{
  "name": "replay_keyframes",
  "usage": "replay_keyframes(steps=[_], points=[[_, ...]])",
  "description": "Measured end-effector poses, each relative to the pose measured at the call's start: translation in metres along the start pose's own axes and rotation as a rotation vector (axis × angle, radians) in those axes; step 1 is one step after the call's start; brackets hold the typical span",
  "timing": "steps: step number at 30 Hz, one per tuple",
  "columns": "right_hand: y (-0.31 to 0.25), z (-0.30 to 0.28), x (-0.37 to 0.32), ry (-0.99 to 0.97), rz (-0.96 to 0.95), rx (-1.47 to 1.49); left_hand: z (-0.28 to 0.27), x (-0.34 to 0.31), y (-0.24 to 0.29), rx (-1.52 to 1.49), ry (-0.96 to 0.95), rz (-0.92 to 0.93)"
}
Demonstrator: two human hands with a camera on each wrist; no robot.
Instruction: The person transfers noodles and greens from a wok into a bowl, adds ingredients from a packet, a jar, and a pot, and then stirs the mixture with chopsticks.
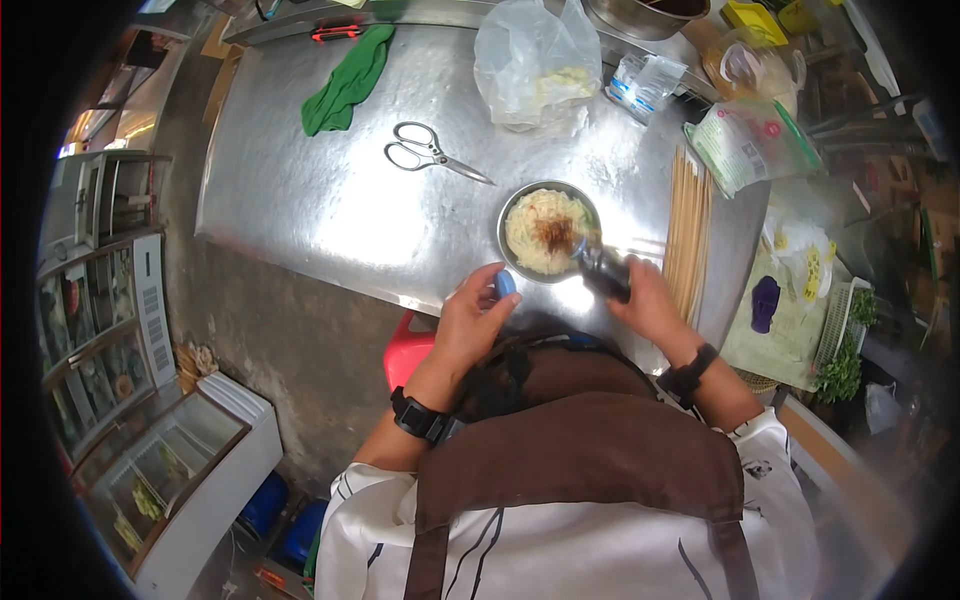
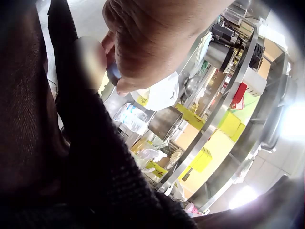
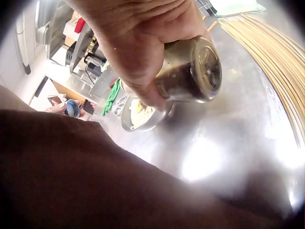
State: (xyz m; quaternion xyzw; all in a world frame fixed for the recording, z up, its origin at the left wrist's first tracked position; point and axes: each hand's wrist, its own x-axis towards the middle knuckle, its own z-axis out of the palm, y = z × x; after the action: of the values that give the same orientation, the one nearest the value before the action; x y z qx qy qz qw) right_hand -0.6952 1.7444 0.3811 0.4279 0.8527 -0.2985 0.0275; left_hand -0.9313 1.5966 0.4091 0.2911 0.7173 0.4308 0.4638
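Note:
My right hand (image 1: 650, 305) grips a clear jar (image 3: 183, 81) of dark contents. The jar is tipped toward a round metal bowl (image 1: 500, 238), its mouth end over the right rim. Inside the bowl lies pale, shredded-looking food (image 1: 528, 222) with a reddish-brown patch (image 1: 556, 236) on top. Left of the bowl, at the table's front edge, my left hand (image 1: 466, 315) pinches a blue cap (image 1: 505, 285) between thumb and fingers. The same cap shows small in the right wrist view, and in the left wrist view the hand partly hides it.
Scissors (image 1: 425, 155) and a green cloth (image 1: 350, 82) lie farther back on the metal table (image 1: 270, 180). A bundle of wooden skewers (image 1: 688, 235) is to the right. Plastic bags (image 1: 535, 65) and a large metal pot (image 1: 650, 15) stand at the back. A red stool (image 1: 405, 352) is below the front edge.

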Motion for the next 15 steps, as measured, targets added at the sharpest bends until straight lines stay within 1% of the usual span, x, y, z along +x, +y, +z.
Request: replay_keyframes(steps=[2,5,8,11,12,15], points=[[-0.002,-0.002,0.0,0.014,-0.001,0.016,0.0,0.0,0.002,0.006,-0.004,-0.018],[-0.002,-0.003,0.0,0.045,-0.033,0.077,0.0,0.001,0.004,0.024,-0.008,0.022],[-0.006,-0.009,-0.002,0.03,-0.075,0.185,0.006,0.01,0.018,0.068,0.019,0.294],[-0.013,-0.013,-0.003,0.066,-0.185,0.285,0.016,0.019,0.041,0.161,-0.053,0.383],[-0.019,-0.017,-0.004,0.077,-0.217,0.299,0.019,0.022,0.047,0.215,-0.055,0.48],[-0.026,-0.024,-0.004,0.1,-0.267,0.301,0.024,0.024,0.061,0.293,-0.092,0.492]])
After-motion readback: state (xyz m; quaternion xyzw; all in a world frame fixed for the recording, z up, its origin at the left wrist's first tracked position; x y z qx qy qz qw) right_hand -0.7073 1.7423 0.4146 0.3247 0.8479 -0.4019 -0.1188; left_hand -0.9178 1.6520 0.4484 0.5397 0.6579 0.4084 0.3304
